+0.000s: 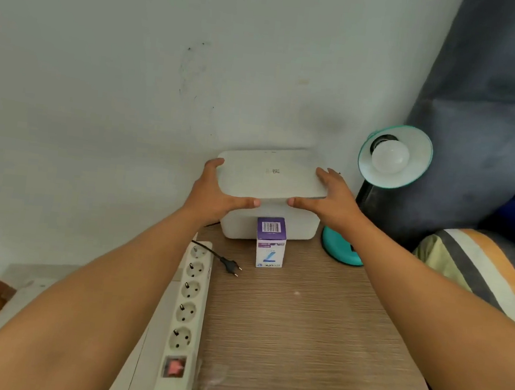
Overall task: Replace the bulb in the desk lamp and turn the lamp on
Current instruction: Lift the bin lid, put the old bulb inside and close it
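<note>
**White lid gripped at both ends, bulb swap not yet started**

White plastic lid (272, 173) is held by both hands: left hand (219, 191) is spread along its left edge with the thumb hooked under the near rim, right hand (333, 199) is mirrored on the right edge. The lid appears lifted and tilted off the white box (240, 224) beneath it, though whether it is fully clear of the box at the back cannot be told.

Step in hand is judged to be prep: the storage box is being opened (or closed; direction cannot be read from one frame). Box contents are hidden by the lid.

Bulb carton (270, 241), purple and white, is stood upright on the wooden table (300, 324), just in front of the box. It looks closed, so the new bulb is presumed inside, not seen.

Desk lamp (395, 156), teal, is at the right of the box; a frosted bulb (390, 157) is seated in its shade and unlit. Its base (339, 250) is partly covered by the right forearm.

Plug (230, 266) is lying loose on the table near the power strip (188, 314), not inserted.

Next move calls for the lid to be set down, both hands freed, then the old bulb unscrewed while the lamp is unplugged.
</note>
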